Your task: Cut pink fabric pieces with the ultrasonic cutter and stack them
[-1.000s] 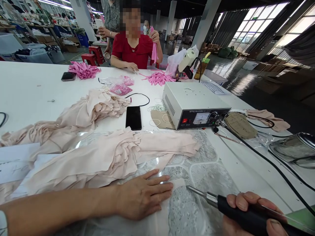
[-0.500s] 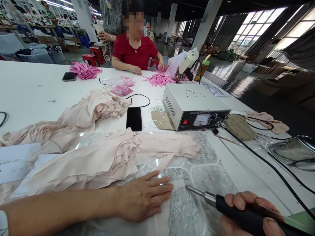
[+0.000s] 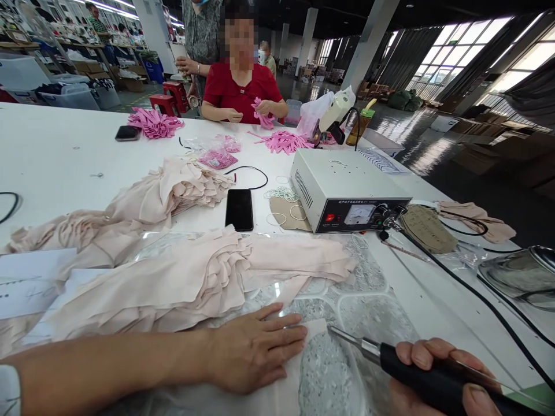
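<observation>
My left hand (image 3: 260, 346) lies flat, fingers stretched, on a pale pink fabric piece (image 3: 314, 335) spread over a clear patterned mat (image 3: 332, 370). In my right hand (image 3: 446, 375) is a corded ultrasonic hand tool (image 3: 416, 367) with a black handle and slim metal tip. Its tip hovers at or just beside the fabric's upper right corner; contact cannot be made out. A thin shiny strip runs along the handle under my fingers. Beyond my left hand lie layered pale pink fabric pieces (image 3: 173, 283), with another pile (image 3: 169, 190) farther back.
A control box (image 3: 351, 185) with a lit red switch stands ahead, its black cable (image 3: 468, 286) crossing the right side. A phone (image 3: 239, 210), white rings (image 3: 281, 193) and a metal container (image 3: 520, 274) are near. Across the table (image 3: 47, 144), a co-worker in red handles pink strips (image 3: 264, 112).
The co-worker across the table has raised a bunch of pink strips. My view has shifted slightly; my two hands and the tool keep nearly the same places.
</observation>
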### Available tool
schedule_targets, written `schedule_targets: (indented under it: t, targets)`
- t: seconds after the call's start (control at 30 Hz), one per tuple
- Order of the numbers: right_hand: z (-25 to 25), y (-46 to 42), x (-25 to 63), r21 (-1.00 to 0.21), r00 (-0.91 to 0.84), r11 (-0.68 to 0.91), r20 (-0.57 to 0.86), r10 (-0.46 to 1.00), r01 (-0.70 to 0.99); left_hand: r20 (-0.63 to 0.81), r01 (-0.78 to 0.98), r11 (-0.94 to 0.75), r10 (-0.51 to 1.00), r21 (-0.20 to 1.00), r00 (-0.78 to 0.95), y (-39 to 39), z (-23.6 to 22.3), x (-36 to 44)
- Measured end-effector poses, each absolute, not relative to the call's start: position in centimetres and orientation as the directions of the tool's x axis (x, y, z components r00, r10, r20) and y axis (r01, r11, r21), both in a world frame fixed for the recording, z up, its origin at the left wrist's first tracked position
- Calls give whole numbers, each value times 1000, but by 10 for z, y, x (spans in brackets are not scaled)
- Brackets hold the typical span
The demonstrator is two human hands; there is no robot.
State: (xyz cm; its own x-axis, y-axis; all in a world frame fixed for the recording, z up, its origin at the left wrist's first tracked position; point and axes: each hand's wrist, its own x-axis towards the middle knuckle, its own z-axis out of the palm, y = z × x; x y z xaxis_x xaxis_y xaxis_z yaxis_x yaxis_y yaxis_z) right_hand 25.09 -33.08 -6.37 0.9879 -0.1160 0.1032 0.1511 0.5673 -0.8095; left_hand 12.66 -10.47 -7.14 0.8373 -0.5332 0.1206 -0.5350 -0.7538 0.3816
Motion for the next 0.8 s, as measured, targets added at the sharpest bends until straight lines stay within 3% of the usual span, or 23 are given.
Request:
schedule_targets:
  t: [0.8]
  targets:
    - [-63,-328,252,-815,985,554,133,-111,172,105,-544,-775,-542,322,834,-106,-71,127]
